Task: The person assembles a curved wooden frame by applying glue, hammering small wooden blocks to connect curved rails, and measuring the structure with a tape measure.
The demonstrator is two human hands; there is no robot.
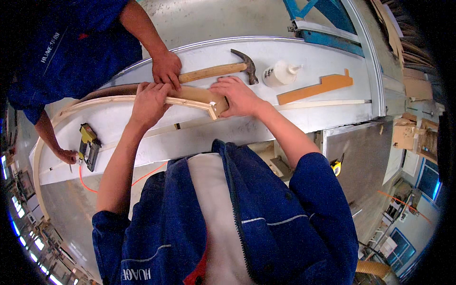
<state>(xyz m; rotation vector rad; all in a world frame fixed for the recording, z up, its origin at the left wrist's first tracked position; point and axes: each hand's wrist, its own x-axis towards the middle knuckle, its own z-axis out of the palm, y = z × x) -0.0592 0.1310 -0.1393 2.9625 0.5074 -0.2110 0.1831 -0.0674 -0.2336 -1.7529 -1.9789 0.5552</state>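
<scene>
A bent plywood frame (pixel 190 102) with a layered edge curves across the white worktable, and its near end turns at an angle. My left hand (pixel 149 103) wraps round this frame left of the bend. At the angled end, my right hand (pixel 235 96) grips the frame, thumb below and fingers over the top. A small white patch shows in the corner by my right hand. Just behind my hands lies a claw hammer (pixel 216 71) with a wooden handle. To the right of it are a white squeeze bottle (pixel 280 74) and a flat orange-brown template (pixel 316 89).
A co-worker in blue stands at left, one hand (pixel 166 67) at the frame beside my left hand, the other (pixel 66 156) low near a black-and-yellow nail gun (pixel 89 146) with an orange hose. A metal rail (pixel 375 71) borders the table at right. A yellow tape measure (pixel 336 167) sits below.
</scene>
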